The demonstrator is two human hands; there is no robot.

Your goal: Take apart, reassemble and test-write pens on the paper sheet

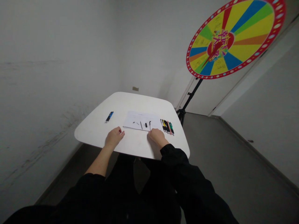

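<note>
Nearest are the two black sleeves (184, 165), the left one ending near the elbow and the right one reaching the wrist. The left hand (114, 137) is above the near part of the white worktop (137, 144), just beside the left front corner of the paper (133, 115). Its fingers are bent inwards and the thumb is close to them; I see nothing in it, but I cannot tell if it is fully closed. The right hand (157, 137) is at the front edge of the paper, with its fingers curled and their tips at the lower end of a black and white pen part (150, 124). Whether they pinch this part or only touch it, I cannot tell. To the left of the pen part, on the paper, there are a short black piece (146, 125), a thin dark refill (141, 125) and two tiny pieces (135, 123), which are too small to make out well. To the right of the paper, a row of pens (167, 127) lies side by side, among them white, yellow, black, pink and green ones. On the left side, well apart from the paper, lie a few blue and black pens (109, 117), probably two, close together. Beyond the worktop, a small plate (135, 89) is low on the pale wall (144, 43). At the right, a colourful wheel (247, 28) stands on a black stand (192, 95) above the grey floor (210, 146).
</note>
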